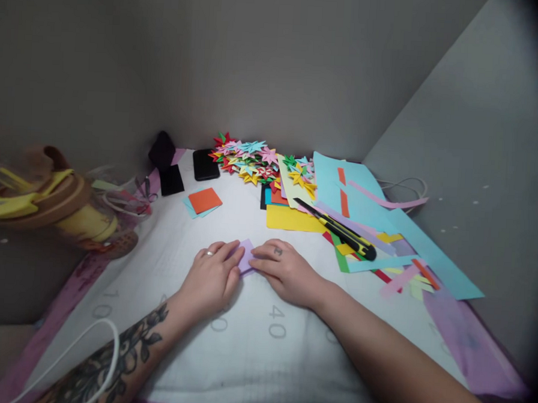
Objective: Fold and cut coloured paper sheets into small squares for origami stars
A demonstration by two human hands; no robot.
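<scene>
Purple paper [245,256] is gripped at 2 sides, just below frame centre, by the left hand [215,277] and right hand [290,275]; a fold could be skewed by uneven finger pressure. Right of centre, a cutter [345,231] is laid over paper scraps [397,283]; were its blade bared, skin could be nicked by a careless reach.

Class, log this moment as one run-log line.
left hand: touching purple paper | right hand: touching same paper | cutter: unheld
</scene>
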